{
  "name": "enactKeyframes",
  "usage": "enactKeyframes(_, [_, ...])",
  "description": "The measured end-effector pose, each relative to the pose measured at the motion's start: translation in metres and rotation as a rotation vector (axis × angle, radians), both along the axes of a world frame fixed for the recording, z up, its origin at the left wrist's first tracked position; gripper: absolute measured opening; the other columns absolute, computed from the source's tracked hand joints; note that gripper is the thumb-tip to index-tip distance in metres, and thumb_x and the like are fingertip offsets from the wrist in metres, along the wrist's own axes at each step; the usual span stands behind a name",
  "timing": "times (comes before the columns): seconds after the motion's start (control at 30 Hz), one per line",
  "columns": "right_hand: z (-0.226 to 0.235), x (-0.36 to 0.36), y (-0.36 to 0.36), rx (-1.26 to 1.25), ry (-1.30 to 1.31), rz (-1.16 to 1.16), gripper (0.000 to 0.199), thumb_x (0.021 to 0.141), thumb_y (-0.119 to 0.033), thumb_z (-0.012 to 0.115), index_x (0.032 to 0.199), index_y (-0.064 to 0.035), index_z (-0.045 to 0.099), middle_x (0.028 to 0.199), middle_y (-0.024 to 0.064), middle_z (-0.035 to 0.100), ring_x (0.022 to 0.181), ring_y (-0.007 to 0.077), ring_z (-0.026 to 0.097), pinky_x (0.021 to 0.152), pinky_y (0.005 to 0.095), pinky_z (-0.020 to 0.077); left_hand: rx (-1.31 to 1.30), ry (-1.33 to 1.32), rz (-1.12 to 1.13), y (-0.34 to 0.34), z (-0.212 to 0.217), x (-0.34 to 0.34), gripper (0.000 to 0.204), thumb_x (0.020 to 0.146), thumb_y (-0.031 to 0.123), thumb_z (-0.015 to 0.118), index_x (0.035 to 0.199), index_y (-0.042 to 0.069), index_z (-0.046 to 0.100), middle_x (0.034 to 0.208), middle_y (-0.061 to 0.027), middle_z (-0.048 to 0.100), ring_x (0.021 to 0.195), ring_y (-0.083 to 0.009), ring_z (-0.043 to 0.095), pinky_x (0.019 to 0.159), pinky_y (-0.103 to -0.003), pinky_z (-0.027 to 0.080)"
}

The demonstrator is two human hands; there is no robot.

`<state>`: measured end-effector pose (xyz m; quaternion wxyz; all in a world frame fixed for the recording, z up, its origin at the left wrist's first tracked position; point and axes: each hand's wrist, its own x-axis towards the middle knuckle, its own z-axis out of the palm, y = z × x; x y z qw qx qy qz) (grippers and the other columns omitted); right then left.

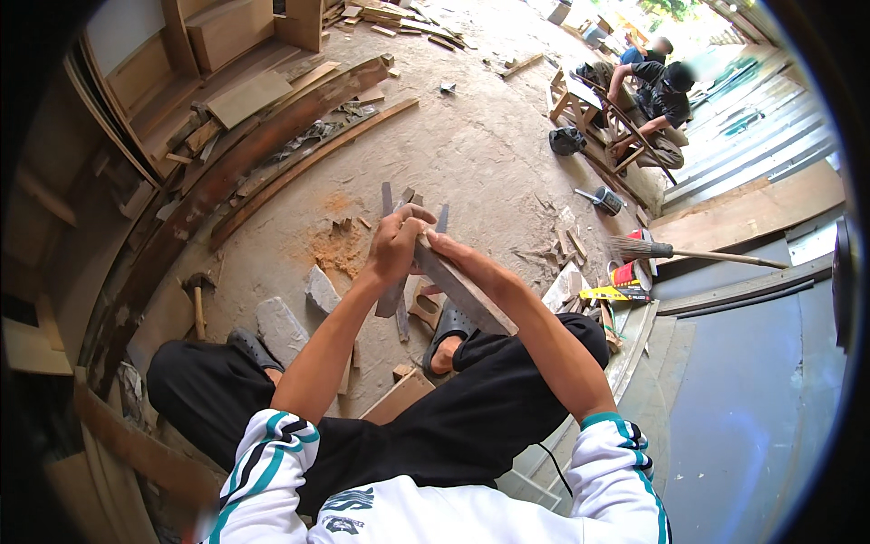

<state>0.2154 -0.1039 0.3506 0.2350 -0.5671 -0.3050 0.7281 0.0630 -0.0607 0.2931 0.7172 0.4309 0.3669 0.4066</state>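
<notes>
Shelving: open wooden shelving (168, 68) stands at the upper left, with loose boards beside it.
Hammer: a hammer (198, 308) with a pale wooden handle is on the floor (471, 136).
Sawdust: an orange-brown patch of sawdust (333, 256) lies just left of the hands.
Shirt: the person's white shirt (435, 512) carries dark printed lettering and a small emblem on the chest.
Left hand: the left hand (394, 247), its forearm reaching up and inward, bends at the wrist and curls its fingers over the upper end of a wooden bar (476, 297).
Wooden bar: held above the floor between the knees, it slants down to the right, alongside the right forearm.
Right hand: the right hand (446, 247) grasps the same end, close to the left; its lower fingers are hard to make out.
Printed item: a yellow-and-black item (625, 293) bears lettering, near a red can (632, 274).
Co-worker: at upper right, a person (660, 100) in dark clothes bends over a wooden frame.
Broom: a broom (666, 250) points right.
</notes>
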Motion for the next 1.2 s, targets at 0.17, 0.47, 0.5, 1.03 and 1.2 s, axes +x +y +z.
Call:
enactKeyframes(0.17, [-0.014,-0.009,0.010,-0.048,0.109,-0.071,0.062,0.095,-0.060,0.055,0.121,-0.0040,0.061,0.109,0.0078,0.063,0.100,0.0147,0.060,0.088,0.0343,0.0507,0.128,-0.034,-0.004,0.019,-0.006,-0.008,0.032,0.085,0.020,0.046,0.098,-0.001,0.066,0.067,-0.0032,0.056,0.058,-0.0103,0.052,0.050,-0.026,0.042])
enactKeyframes(0.47, [-0.028,-0.019,0.030,-0.130,-0.040,0.056,0.071,0.086,-0.065,0.058,0.124,-0.0045,0.059,0.108,0.0087,0.062,0.100,0.0179,0.060,0.087,0.0373,0.0509,-0.084,-0.152,0.012,0.019,-0.027,-0.013,0.035,0.083,0.022,0.044,0.093,-0.002,0.066,0.074,-0.0058,0.060,0.065,-0.0134,0.054,0.059,-0.027,0.045])
enactKeyframes(0.5, [-0.029,-0.022,0.030,-0.124,-0.052,0.061,0.073,0.085,-0.066,0.058,0.124,-0.0042,0.059,0.108,0.0093,0.062,0.100,0.0187,0.060,0.086,0.0379,0.0512,-0.128,-0.163,0.013,0.017,-0.030,-0.014,0.035,0.083,0.023,0.044,0.093,-0.002,0.066,0.075,-0.0064,0.061,0.065,-0.0145,0.055,0.060,-0.027,0.045])
enactKeyframes(1.03, [-0.091,0.001,0.010,-0.096,-0.122,-0.009,0.058,0.097,-0.051,0.052,0.125,-0.0010,0.060,0.105,0.0127,0.067,0.099,0.0220,0.065,0.084,0.0369,0.0534,-0.500,-0.311,0.061,0.025,-0.074,0.000,0.033,0.089,0.025,0.042,0.098,0.002,0.065,0.083,-0.0099,0.063,0.069,-0.0185,0.060,0.051,-0.031,0.048])
enactKeyframes(1.2, [-0.063,-0.019,-0.001,0.272,-0.390,0.097,0.043,0.095,-0.020,0.068,0.132,-0.0027,0.054,0.122,0.0088,0.063,0.104,0.0117,0.061,0.088,0.0315,0.0516,-0.539,-0.208,0.216,0.030,-0.089,0.006,0.034,0.089,0.026,0.042,0.098,0.003,0.065,0.081,-0.0105,0.062,0.067,-0.0191,0.060,0.049,-0.032,0.048])
